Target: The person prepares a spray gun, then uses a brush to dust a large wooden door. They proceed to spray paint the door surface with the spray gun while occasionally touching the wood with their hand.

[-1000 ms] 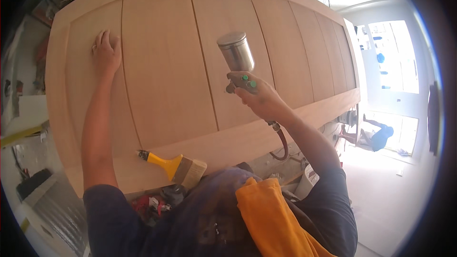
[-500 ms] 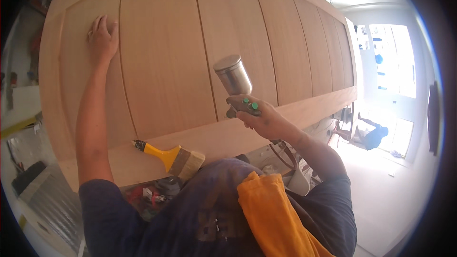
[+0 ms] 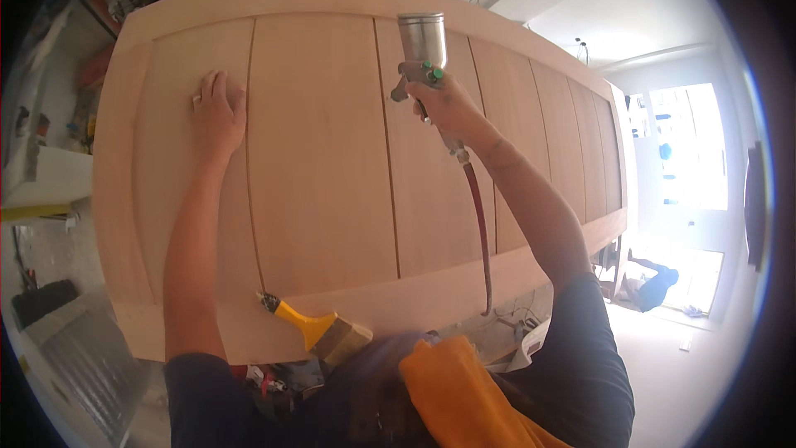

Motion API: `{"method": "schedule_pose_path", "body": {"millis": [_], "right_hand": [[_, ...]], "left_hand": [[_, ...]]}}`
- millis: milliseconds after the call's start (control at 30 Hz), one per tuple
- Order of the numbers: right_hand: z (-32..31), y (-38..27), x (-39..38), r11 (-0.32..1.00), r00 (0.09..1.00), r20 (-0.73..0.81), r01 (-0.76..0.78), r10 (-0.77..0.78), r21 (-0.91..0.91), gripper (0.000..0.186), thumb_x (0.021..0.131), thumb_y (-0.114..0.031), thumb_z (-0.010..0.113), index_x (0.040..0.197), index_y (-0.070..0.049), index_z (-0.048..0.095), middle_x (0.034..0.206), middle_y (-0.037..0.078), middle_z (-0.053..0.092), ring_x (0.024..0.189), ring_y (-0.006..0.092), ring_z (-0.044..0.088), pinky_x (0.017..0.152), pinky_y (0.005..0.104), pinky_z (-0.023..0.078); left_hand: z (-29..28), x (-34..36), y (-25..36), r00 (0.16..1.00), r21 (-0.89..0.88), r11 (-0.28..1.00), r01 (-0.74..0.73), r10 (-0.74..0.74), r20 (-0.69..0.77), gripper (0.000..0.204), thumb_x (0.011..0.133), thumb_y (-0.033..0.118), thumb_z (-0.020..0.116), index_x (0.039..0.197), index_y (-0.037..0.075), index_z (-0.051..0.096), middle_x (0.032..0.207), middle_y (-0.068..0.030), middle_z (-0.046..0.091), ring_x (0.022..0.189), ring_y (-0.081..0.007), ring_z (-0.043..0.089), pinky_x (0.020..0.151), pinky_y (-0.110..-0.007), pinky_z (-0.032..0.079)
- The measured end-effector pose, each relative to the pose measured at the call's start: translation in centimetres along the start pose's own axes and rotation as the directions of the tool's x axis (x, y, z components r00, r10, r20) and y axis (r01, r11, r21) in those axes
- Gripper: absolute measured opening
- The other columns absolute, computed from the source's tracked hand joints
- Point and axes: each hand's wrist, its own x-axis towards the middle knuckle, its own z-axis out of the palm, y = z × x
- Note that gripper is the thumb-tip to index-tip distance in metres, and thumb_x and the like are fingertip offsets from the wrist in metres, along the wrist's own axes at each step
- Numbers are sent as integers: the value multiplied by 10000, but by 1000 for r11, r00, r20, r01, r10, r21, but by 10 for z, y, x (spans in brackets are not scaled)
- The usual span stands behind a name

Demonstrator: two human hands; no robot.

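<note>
A large pale wooden panel door [image 3: 323, 141] with vertical grooves and a raised frame lies in front of me. My left hand [image 3: 220, 120] rests on its left board beside a groove, fingers loosely stretched and holding nothing. Wrapped round the handle of a metal spray gun [image 3: 423, 41] is my right hand [image 3: 452, 108], over the door's middle. The gun has a silver cup on top and green knobs; a dark red hose [image 3: 478, 232] hangs from its handle. A wide paintbrush [image 3: 311, 328] with a yellow handle lies on the door's near rail, bristles towards me.
An orange cloth [image 3: 452, 390] hangs down my front. Below the door's near edge are cluttered items, partly hidden. Ribbed sheet material [image 3: 91, 365] stands at the lower left. At the far right, another person [image 3: 655, 286] bends near a bright opening.
My right hand has carried the spray gun away from my body, further over the door, and its hose now shows. The view has shifted; my left hand stays by the same groove.
</note>
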Motion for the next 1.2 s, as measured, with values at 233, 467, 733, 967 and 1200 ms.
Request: {"method": "schedule_pose_path", "body": {"millis": [233, 467, 733, 967, 1200], "right_hand": [[-7, -9, 106, 992, 981, -153, 120, -123, -30, 335, 998, -319, 635, 1241, -91, 674, 853, 71, 708, 722, 166, 682, 692, 359, 554], [11, -7, 150, 935, 867, -369, 258, -335, -243, 447, 1000, -372, 600, 1391, -156, 631, 1051, 127, 783, 1021, 354, 753, 935, 468, 548], [-5, -12, 97, 981, 992, -62, 96, -107, -170, 389, 997, -326, 630, 1313, -107, 690, 808, 61, 683, 707, 151, 657, 707, 345, 552], [0, -10, -39, 975, 999, 48, 9, 2, -221, 409, 1005, -298, 656, 1357, -91, 676, 858, 62, 704, 737, 143, 661, 729, 341, 556], [18, 18, -143, 992, 981, 190, -26, 49, -124, 386, 1038, -236, 655, 1401, -106, 649, 1026, 163, 737, 890, 270, 705, 866, 403, 553]], "left_hand": [[-5, -1, 6, 1000, 3, 1000, 16, -16, 17, 559, 1110, 403, 507, 1491, -4, 551, 1595, -157, 502, 1454, -376, 501, 1211, -509, 398], [-7, -2, 5, 1000, 34, 999, 9, -10, 8, 557, 1105, 411, 511, 1496, 17, 554, 1606, -138, 495, 1458, -363, 501, 1205, -517, 406], [4, -2, 3, 999, -16, 1000, 7, -8, -34, 553, 1090, 412, 541, 1490, 31, 566, 1570, -124, 522, 1413, -380, 533, 1166, -519, 444], [16, -1, -9, 990, 87, 994, -65, 75, -116, 556, 1085, 443, 547, 1468, 43, 598, 1534, -127, 563, 1387, -388, 554, 1161, -510, 446], [26, 3, -16, 989, 65, 993, -96, 102, -105, 592, 1085, 502, 517, 1480, 70, 597, 1562, -124, 552, 1384, -395, 558, 1164, -519, 434]]}}
